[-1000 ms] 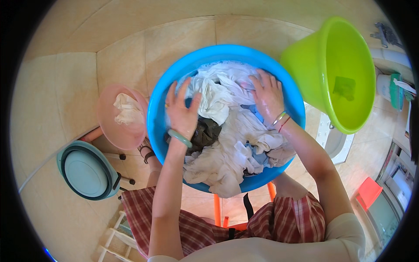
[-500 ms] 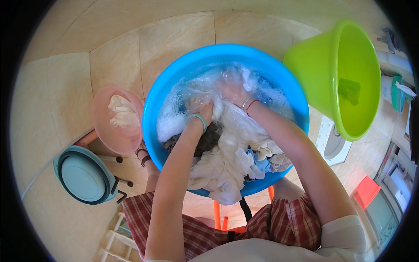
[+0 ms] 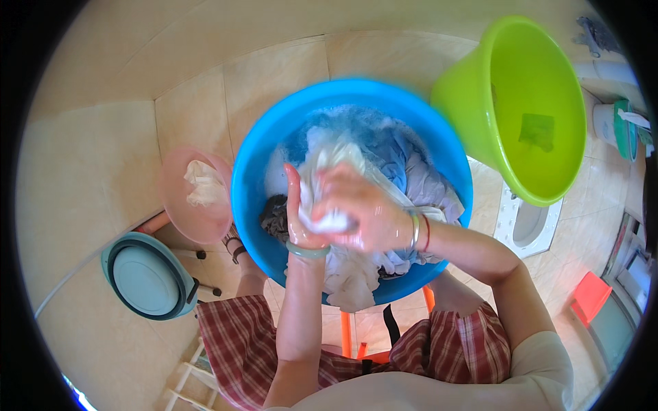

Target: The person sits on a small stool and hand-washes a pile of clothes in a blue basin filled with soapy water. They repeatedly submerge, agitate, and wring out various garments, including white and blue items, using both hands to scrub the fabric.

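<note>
Above a round blue tub [image 3: 248, 144] of suds [image 3: 276, 171] and laundry [image 3: 425, 181], a person's blurred right hand [image 3: 370, 214] curls its fingers over a bunched white cloth [image 3: 336, 159] against the upright left hand [image 3: 301, 222], whose grip cannot be told.

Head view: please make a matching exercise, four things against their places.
Things
1. Bunched white cloth
2. Round pink plastic basin
3. Lime-green plastic bucket
4. Round grey-blue dark-rimmed basin

Places
A. Right of the round blue plastic tub
B. Between left hand and right hand
C. Lower left of the picture
D. Left of the tub, pale fabric inside

Pairs: 1-B; 2-D; 3-A; 4-C
</note>
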Tool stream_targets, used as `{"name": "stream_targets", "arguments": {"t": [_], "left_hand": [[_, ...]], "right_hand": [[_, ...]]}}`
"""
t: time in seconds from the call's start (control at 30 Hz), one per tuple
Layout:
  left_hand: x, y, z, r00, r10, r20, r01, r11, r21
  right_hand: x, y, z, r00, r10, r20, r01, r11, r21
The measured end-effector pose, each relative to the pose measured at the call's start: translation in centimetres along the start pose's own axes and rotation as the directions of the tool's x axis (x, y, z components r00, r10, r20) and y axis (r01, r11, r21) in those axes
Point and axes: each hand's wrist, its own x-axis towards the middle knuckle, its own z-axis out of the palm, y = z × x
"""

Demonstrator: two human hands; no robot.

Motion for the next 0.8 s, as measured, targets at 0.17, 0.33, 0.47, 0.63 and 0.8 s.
{"name": "stream_targets", "arguments": {"t": [0.17, 0.33, 0.47, 0.63, 0.8], "left_hand": [[-1.3, -0.7, 1.9, 0.987, -0.041, -0.154, 0.073, 0.974, 0.213], [-2.4, -2.0, -6.1, 0.973, 0.041, 0.226, -0.056, 0.997, 0.062], [-2.7, -3.7, 1.7, 0.989, 0.012, -0.144, 0.009, 0.989, 0.149], [-2.4, -3.9, 2.6, 0.982, -0.151, -0.112, 0.149, 0.988, -0.026], [-1.7, -4.8, -0.9, 0.989, -0.068, -0.13, 0.09, 0.981, 0.175]], "right_hand": [[-2.3, -2.1, -0.5, 0.984, -0.097, 0.147, 0.048, 0.952, 0.303], [-1.3, -0.8, -4.3, 0.933, 0.359, -0.041, -0.235, 0.688, 0.687], [-2.9, 6.2, -6.0, 0.8, 0.595, -0.08, -0.378, 0.603, 0.703], [-4.8, 7.4, -2.7, 0.813, 0.57, 0.116, -0.243, 0.153, 0.958], [-3.6, 6.2, -3.1, 0.823, 0.556, 0.115, -0.368, 0.369, 0.853]]}}
